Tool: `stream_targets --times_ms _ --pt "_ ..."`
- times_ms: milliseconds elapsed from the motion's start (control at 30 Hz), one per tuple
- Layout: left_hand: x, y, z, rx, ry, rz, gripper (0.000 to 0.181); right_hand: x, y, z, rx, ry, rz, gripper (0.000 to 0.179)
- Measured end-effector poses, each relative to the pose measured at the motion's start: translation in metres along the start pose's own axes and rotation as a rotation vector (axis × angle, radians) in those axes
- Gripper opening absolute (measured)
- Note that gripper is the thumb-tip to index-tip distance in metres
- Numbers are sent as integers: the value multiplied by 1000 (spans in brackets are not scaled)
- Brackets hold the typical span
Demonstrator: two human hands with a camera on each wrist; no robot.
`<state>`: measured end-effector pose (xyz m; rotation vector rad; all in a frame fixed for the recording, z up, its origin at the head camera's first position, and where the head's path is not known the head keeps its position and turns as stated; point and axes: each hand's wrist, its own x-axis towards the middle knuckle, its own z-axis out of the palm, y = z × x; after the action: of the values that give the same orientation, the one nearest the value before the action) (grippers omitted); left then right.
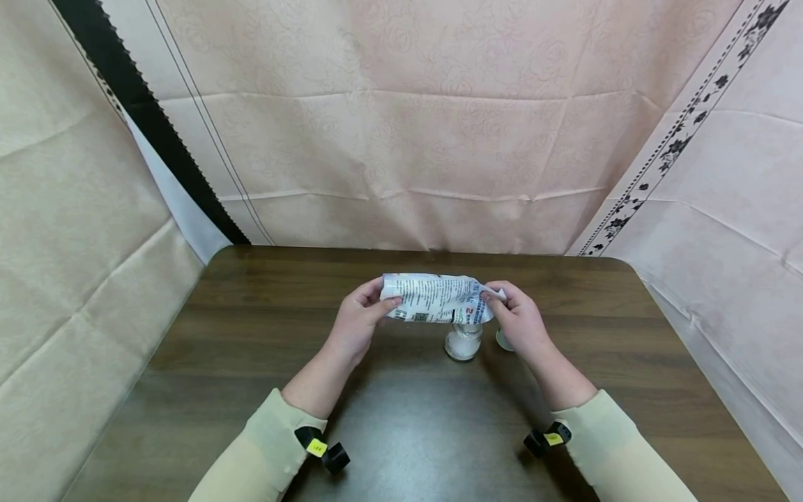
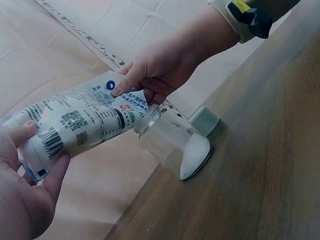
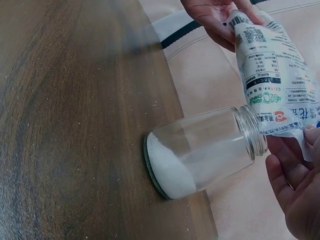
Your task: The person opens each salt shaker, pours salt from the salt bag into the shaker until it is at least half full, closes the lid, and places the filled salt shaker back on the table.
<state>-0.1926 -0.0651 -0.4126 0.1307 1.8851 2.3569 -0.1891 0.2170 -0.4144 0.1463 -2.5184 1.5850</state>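
On the surface (image 1: 414, 432) sit a lid (image 2: 204, 121) and a jar (image 3: 206, 152) of powder (image 3: 169, 170), left hand (image 1: 354, 322) and right hand (image 1: 523, 319) pinching a bag (image 1: 439, 298) by its ends at the jar's mouth.

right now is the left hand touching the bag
Touching. The left wrist view shows it: the left hand pinches one end of the bag, its thumb lying directly on the printed side.

“G20 2016 CHINA” (image 3: 270, 98) on bag (image 3: 276, 70)
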Motion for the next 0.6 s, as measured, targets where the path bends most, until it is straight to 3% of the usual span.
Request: stream_targets --times_ms 167,600 --pt "-1 0 -1 16 -14 16 42 0 0 -1 9 5 -14 18" --pt "-3 1 1 -76 -60 17 42 0 -2 -1 20 -5 -8 20"
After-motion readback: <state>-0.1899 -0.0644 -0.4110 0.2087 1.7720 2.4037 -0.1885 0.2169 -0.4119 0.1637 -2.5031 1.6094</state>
